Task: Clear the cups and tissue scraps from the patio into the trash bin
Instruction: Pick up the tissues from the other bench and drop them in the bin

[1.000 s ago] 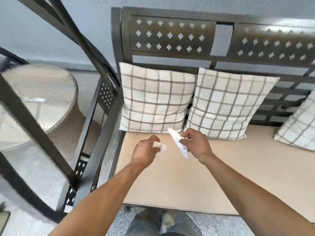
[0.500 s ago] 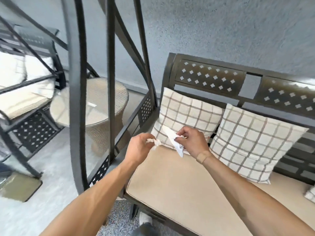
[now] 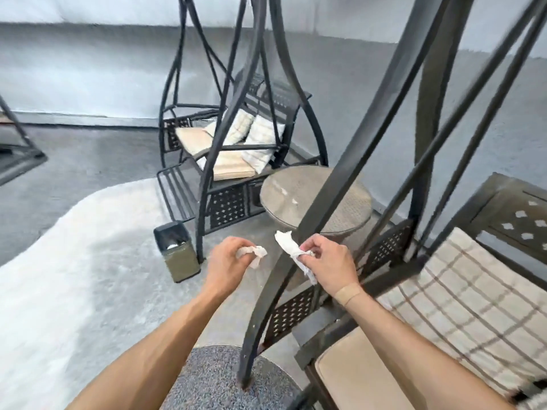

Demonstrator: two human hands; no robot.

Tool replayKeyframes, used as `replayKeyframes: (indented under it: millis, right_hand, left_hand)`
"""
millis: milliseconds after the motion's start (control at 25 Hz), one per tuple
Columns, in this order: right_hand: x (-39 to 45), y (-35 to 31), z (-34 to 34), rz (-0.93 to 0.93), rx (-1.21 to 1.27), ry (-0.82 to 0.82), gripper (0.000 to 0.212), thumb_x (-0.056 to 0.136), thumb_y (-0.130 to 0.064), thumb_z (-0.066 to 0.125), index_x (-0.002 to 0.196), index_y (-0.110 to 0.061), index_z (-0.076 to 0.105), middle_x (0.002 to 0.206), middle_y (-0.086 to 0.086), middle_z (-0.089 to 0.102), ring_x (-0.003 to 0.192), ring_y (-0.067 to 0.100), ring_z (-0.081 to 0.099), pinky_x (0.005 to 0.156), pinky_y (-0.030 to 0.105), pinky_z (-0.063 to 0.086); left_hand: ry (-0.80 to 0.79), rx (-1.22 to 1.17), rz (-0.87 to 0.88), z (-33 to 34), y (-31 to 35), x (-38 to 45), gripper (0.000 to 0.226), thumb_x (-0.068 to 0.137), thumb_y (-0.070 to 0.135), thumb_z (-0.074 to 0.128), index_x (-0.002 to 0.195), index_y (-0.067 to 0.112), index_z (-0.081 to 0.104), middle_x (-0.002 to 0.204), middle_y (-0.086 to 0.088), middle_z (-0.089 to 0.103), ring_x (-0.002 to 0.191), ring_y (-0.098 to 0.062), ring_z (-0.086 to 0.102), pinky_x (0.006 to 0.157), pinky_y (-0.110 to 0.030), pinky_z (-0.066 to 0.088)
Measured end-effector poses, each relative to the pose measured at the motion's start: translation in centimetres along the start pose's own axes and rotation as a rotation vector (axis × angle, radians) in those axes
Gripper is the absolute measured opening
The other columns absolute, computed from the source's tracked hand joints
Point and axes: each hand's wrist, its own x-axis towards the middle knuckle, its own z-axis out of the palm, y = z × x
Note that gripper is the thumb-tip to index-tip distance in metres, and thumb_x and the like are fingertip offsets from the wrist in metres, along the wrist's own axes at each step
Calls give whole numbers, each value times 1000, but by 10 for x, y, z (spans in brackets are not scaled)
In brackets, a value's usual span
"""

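Nearest the camera, two bare forearms are extended over the patio floor, beside the near swing seat with its tan cushion (image 3: 355, 377) and checked pillow (image 3: 461, 285) at the right. The left hand (image 3: 228, 263) is curled closed on a small crumpled tissue scrap (image 3: 256, 253), which is pinched between thumb and fingertips and pokes out to the right of the knuckles. The right hand (image 3: 328, 264) is likewise closed in a pinch on a longer tissue strip (image 3: 293, 251), whose long axis runs diagonally from upper left to lower right, one end sticking up past the fingers and the other hanging below the palm. The two scraps are held just apart, with a dark frame post (image 3: 278, 279) of the near swing seen behind the right hand. A little farther out, the trash bin (image 3: 177, 251) stands upright on the floor, ahead of and to the left of both hands, its open mouth facing up and something pale already visible inside. The left hand is judged to be the nearer of the two to the bin, so the short scrap would likely be dropped first, while the strip must be carried leftward past the post. Beyond, a round wicker table (image 3: 340, 208) is seen with a few pale flecks on its top, and a second cushioned swing (image 3: 233, 143) stands against the grey wall.
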Motion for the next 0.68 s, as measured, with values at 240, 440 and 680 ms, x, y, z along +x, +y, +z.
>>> replayKeyframes:
  millis: [240, 440, 680]
  right_hand:
    - [69, -128, 140, -173, 15, -146, 14, 79, -36, 71, 77, -39, 58, 68, -22, 62, 69, 6, 61, 59, 19, 42]
    - [115, -214, 240, -240, 39, -186, 9, 79, -33, 71, 85, -35, 65, 82, -13, 67, 80, 14, 62, 71, 31, 49]
    - [157, -260, 315, -309, -39, -259, 10, 82, -36, 70, 90, -34, 64, 89, -10, 69, 86, 15, 62, 71, 31, 47]
  left_hand:
    - [155, 152, -176, -138, -141, 24, 16, 82, 24, 74, 97, 17, 72, 95, 6, 65, 84, -14, 59, 65, -23, 38]
    - [253, 176, -290, -227, -225, 40, 14, 84, 28, 73, 95, 18, 74, 93, 6, 66, 83, -15, 60, 65, -27, 36]
    - [354, 166, -366, -276, -288, 59, 16, 85, 27, 72, 97, 16, 75, 97, 6, 68, 83, -11, 59, 66, -21, 36]
